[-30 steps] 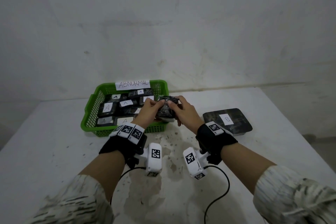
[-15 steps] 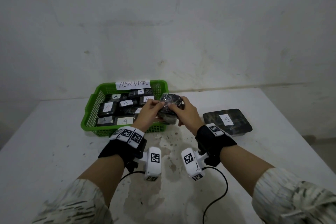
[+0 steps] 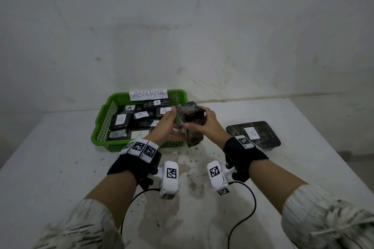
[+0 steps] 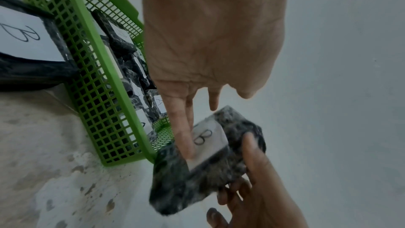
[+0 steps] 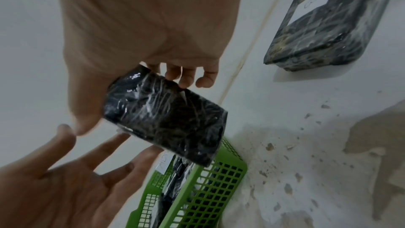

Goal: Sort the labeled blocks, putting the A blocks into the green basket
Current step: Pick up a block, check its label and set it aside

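A black foil-wrapped block (image 3: 192,125) stands on edge in the air at the right front corner of the green basket (image 3: 113,145). My right hand (image 3: 204,125) grips it between thumb and fingers. In the left wrist view its white label (image 4: 206,139) reads B. My left hand (image 3: 170,121) is beside it with straight fingers (image 4: 184,127), one lying along the label. The right wrist view shows the block's plain back (image 5: 166,120) and the left hand's spread fingers (image 5: 92,159). Several A-labelled blocks (image 3: 129,121) lie in the basket.
A larger flat black block labelled B (image 3: 253,135) lies on the white table (image 3: 60,168) to the right of my hands. The basket's back wall carries a paper sign reading ABNORMAL (image 3: 148,94). A wall stands close behind the table. Wrist-camera cables trail toward me.
The block has been lifted slightly and turned from lying flat to standing on edge. My left hand has let go of it and straightened its fingers against the labelled face.
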The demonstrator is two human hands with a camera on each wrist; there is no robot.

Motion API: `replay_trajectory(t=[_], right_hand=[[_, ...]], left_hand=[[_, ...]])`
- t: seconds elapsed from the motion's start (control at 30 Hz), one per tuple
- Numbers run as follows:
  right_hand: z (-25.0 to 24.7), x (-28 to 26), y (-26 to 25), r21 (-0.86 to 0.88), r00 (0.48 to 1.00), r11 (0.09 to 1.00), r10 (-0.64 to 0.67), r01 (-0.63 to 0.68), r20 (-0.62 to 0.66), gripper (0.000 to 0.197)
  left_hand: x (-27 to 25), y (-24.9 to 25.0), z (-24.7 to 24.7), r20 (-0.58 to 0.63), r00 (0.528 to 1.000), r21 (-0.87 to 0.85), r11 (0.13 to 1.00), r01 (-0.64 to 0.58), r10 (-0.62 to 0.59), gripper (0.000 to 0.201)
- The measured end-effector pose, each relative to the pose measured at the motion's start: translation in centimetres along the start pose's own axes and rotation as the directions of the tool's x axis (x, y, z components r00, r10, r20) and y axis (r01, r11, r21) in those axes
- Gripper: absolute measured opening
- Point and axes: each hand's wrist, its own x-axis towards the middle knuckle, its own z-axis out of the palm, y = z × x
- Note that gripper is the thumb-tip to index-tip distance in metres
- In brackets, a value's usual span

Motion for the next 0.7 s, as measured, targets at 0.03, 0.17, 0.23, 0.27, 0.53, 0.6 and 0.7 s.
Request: replay_trajectory(t=[0.03,0.17,0.23,0.27,0.53,0.6,0.7], right_hand=[[-0.1,0.0,0.2,-0.053,1.000,0.999,0.009,-0.009,-0.004,0.068],[-0.6,-0.3,0.2,-0.074,0.992,0.989,0.126,-0.126,-0.005,0.029],[-0.6,-0.7,0.0,0.119,0.974,0.968,0.215,-0.222,0.068,0.024],[-0.6,-0.9,0.0,0.162,0.964,0.952,0.244,-0.259,0.110,0.025],[2.0,-1.4,2.8,0.124,0.881,0.885,0.417,-0.450,0.222,0.049],[2.6,-1.7,2.8,0.129,0.854,0.864,0.440,-0.487,0.278,0.030],[3.3,-1.9,2.4,0.144,0.816,0.824,0.487,-0.547,0.313,0.022]], left_hand=[[-0.1,-0.1,-0.1,0.021,1.000,0.016,1.000,0.006,-0.007,0.048],[0.0,-0.7,0.0,-0.026,1.000,0.098,0.995,-0.006,0.008,0.038],[0.2,-0.8,0.1,-0.081,0.994,0.276,0.960,-0.052,0.077,0.034],[0.2,-0.9,0.0,-0.092,0.991,0.335,0.940,-0.060,0.096,0.032],[0.3,-4.3,-2.4,-0.077,0.992,0.365,0.923,0.118,-0.096,0.037],[0.4,-5.0,-3.0,-0.125,0.992,0.464,0.882,0.084,-0.028,0.035],[0.7,-5.7,-4.1,-0.272,0.956,0.667,0.738,0.103,0.113,0.036]])
